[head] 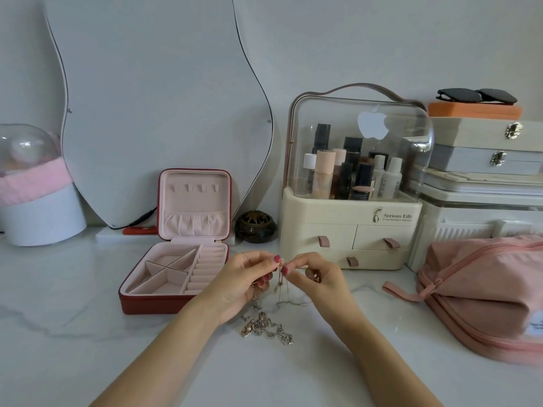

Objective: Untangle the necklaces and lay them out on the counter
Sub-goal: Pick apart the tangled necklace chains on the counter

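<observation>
Two hands — the left hand (244,277) and right hand (318,274) — are pinched on the tangled necklaces (269,327), raised so the knotted remainder is left trailing onto the counter (88,304), apparently to loosen it.

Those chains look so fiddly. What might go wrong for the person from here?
Both the left hand and right hand pinch one thin chain above the counter. Pulling them apart could tighten the knot or snap a link. The rest hangs into a heap below, so lifting further may drag that heap and tangle it more.
</observation>
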